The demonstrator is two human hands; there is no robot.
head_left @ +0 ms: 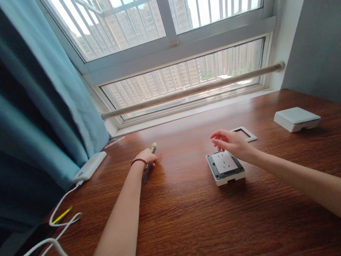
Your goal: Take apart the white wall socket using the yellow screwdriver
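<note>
My left hand (pixel 147 157) is closed around a screwdriver (pixel 153 148) with a yellowish handle; its shaft points down toward the wooden table (pixel 184 220). My right hand (pixel 232 142) hovers just over the far edge of a wall socket (pixel 225 167), fingers spread and bent, holding nothing. The socket lies face up, a white insert in a grey frame on a white base. Its white cover frame (pixel 245 133) lies flat just behind my right hand.
A white square box (pixel 296 119) sits at the far right. A white power bank (pixel 89 166) with white cables (pixel 51 244) lies at the left by the blue curtain (pixel 18 95). A window with a rail (pixel 190 91) runs behind the table.
</note>
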